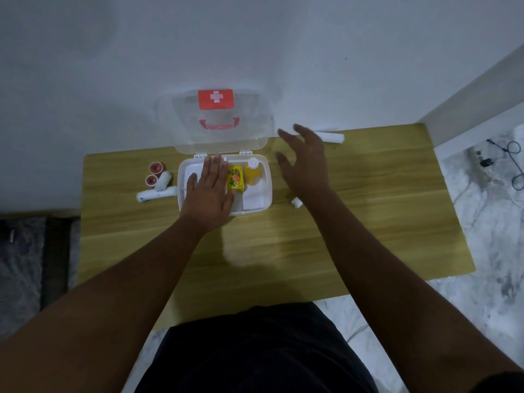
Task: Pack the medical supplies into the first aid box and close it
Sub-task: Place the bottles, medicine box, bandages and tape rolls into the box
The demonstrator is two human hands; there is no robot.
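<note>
Flat and released, the left fingers (217, 168) are lying over the open box (267, 198) on the counter (411, 211). The right fingers (304, 131) are spreading empty toward a far roll (334, 137). The forearm (351, 222) is hovering beside a small roll (297, 203) and could knock it off.

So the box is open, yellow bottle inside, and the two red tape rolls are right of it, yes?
No: the head view shows the red tape rolls left of the box. It is open, with the yellow bottle inside.
</note>
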